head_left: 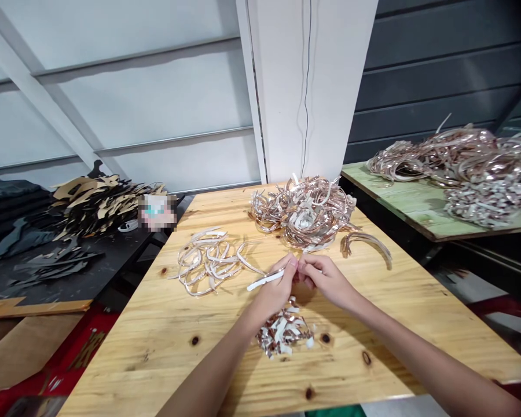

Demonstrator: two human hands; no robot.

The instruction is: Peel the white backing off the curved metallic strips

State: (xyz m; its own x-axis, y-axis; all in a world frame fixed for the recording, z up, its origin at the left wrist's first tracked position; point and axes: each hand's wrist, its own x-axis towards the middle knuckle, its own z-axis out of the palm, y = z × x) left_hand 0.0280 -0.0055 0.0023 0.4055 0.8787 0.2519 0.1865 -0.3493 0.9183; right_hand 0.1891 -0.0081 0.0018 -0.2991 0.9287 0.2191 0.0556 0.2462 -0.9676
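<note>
The left hand (273, 288) and the right hand (323, 281), two in all, pinch one pale strip (264, 280) between them. The one pine table (125, 362) carries four lots: one big tangle of copper-faced strips (304, 211) at twelve o'clock, one smaller nest of pale curled strips (208, 260) at ten, one heap of chopped scraps (284, 330) at six, and one small bunch of curved strips (367, 246) at two. Farther out at two o'clock, one green-topped table (399, 202) bears two heaps: one coppery heap (443, 156) and one pale heap (490, 202). At ten o'clock, one dark bench (113, 272) holds one pile of tan-and-black offcuts (99, 205).
</note>
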